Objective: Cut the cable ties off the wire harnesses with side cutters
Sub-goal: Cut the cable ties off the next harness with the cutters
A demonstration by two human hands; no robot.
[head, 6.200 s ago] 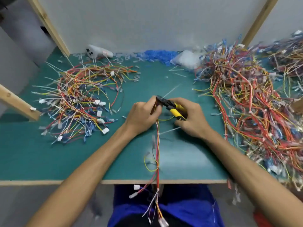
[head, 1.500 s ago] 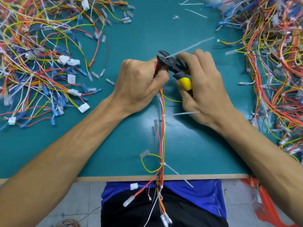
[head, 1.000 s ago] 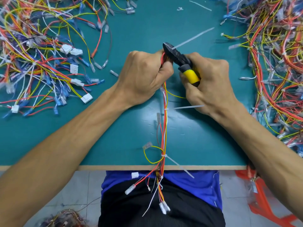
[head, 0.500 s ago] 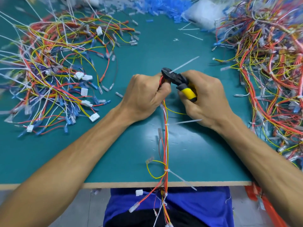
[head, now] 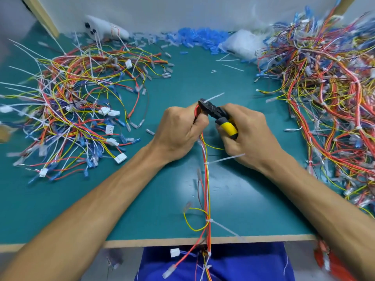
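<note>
Wire harness [head: 206, 191] gripped in left hand [head: 180, 131]; right hand [head: 246, 136] squeezes side cutters [head: 218, 116] (jaws at white cable tie [head: 213, 97]).

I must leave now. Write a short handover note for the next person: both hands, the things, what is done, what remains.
Left hand grips the top of the red, yellow and white wire harness, which runs off the green table.
Right hand holds the yellow-handled side cutters, nose at the topmost white cable tie.
Done: unclear whether that tie is cut.
Left: the middle tie, the lower tie, then the tangled pile on the right.
</note>
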